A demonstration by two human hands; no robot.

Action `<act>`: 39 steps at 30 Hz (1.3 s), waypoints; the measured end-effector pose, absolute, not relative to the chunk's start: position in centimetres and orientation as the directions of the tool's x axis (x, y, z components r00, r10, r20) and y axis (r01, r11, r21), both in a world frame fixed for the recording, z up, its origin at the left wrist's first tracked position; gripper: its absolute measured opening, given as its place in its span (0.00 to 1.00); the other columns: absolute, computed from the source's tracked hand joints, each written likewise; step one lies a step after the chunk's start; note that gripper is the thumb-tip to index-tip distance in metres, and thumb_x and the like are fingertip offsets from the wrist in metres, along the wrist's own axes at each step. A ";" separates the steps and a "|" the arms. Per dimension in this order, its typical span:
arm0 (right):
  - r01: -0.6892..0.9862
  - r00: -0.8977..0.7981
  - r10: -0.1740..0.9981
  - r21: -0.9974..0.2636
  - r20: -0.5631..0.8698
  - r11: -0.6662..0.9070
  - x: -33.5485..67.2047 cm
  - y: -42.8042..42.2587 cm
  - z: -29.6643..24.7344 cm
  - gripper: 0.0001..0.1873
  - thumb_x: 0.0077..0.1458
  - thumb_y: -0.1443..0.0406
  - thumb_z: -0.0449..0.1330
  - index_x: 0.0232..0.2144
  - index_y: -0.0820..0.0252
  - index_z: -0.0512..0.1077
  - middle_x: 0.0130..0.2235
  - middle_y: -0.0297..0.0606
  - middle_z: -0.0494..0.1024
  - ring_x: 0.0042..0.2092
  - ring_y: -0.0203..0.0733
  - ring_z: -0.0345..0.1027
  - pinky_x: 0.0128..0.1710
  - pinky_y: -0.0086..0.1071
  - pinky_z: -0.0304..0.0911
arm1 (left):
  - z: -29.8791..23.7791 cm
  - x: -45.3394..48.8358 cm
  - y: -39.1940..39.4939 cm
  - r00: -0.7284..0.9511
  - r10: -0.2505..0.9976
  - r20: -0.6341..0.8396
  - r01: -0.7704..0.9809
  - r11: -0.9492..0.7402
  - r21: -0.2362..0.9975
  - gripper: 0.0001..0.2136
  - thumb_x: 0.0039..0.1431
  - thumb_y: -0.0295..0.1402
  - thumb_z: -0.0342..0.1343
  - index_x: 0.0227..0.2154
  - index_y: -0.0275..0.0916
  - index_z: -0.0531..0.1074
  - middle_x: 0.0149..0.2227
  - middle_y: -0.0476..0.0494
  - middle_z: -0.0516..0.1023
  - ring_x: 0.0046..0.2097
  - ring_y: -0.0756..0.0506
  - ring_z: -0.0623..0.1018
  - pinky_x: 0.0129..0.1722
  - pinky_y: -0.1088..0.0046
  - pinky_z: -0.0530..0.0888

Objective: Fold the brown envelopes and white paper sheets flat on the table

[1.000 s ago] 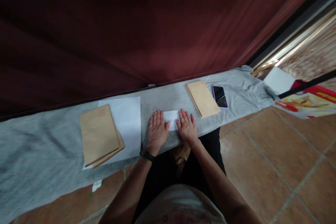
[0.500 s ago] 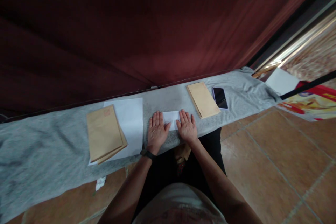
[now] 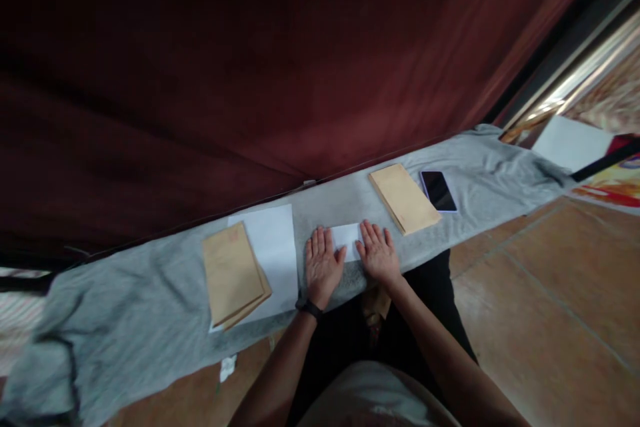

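Note:
A small folded white paper lies on a grey cloth in front of me. My left hand rests flat on the paper's left end, fingers stretched out. My right hand lies flat on its right end, fingers spread too. A black band sits on my left wrist. Neither hand grips anything.
Left of my hands, brown envelopes lie stacked on white sheets. To the right are another stack of brown envelopes and a dark phone. A dark red curtain hangs behind the cloth. Orange floor tiles lie to the right.
The view has swung to the left, so everything appears shifted right. My hands stay flat on the white paper as before.

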State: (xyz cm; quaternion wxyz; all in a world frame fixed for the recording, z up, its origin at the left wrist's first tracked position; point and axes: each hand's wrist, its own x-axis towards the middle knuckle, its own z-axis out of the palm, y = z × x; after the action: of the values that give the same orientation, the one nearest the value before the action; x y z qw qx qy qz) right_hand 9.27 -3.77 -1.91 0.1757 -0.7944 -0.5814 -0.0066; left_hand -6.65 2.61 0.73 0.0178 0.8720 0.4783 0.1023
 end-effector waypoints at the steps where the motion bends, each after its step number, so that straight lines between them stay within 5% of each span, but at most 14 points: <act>1: 0.929 0.320 0.922 -0.261 0.218 -0.261 9.3 -3.8 -2.1 0.30 0.71 0.56 0.44 0.70 0.62 0.56 0.69 0.46 0.61 0.70 0.54 0.54 0.69 0.53 0.42 | 0.7 -6.7 2.6 0.520 0.838 0.165 0.830 -0.541 0.131 0.32 0.71 0.47 0.42 0.69 0.30 0.55 0.71 0.28 0.54 0.72 0.36 0.55 0.69 0.51 0.56; 17: 0.960 0.264 0.928 -0.166 0.263 -0.226 9.7 -4.2 -3.3 0.32 0.71 0.56 0.41 0.70 0.63 0.55 0.69 0.46 0.61 0.70 0.54 0.54 0.69 0.54 0.43 | 0.2 -7.1 2.3 0.496 0.855 0.151 0.832 -0.517 0.200 0.31 0.71 0.48 0.42 0.69 0.34 0.56 0.72 0.33 0.55 0.73 0.38 0.54 0.71 0.53 0.54; 27: 0.962 0.250 0.926 -0.178 0.282 -0.205 9.8 -4.3 -3.2 0.32 0.71 0.56 0.41 0.70 0.64 0.55 0.70 0.47 0.60 0.70 0.54 0.53 0.69 0.53 0.42 | -0.2 -5.5 0.8 0.618 0.757 0.213 0.730 -0.653 0.200 0.24 0.72 0.35 0.40 0.68 0.34 0.57 0.72 0.38 0.56 0.73 0.42 0.53 0.72 0.57 0.54; 39: 0.978 0.191 0.933 -0.137 0.305 -0.155 10.3 -4.5 -3.7 0.32 0.70 0.56 0.41 0.70 0.67 0.56 0.69 0.51 0.61 0.68 0.58 0.55 0.67 0.55 0.44 | -0.9 -5.3 -0.8 0.605 0.766 0.216 0.747 -0.640 0.179 0.27 0.73 0.43 0.40 0.68 0.33 0.57 0.72 0.37 0.55 0.73 0.41 0.54 0.72 0.58 0.53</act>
State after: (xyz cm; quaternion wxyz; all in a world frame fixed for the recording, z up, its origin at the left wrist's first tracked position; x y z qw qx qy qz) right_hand 10.30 -4.54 -3.66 0.1524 -0.7564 -0.6317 -0.0742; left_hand -5.27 -0.85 -0.92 0.0352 0.8951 0.4227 0.1372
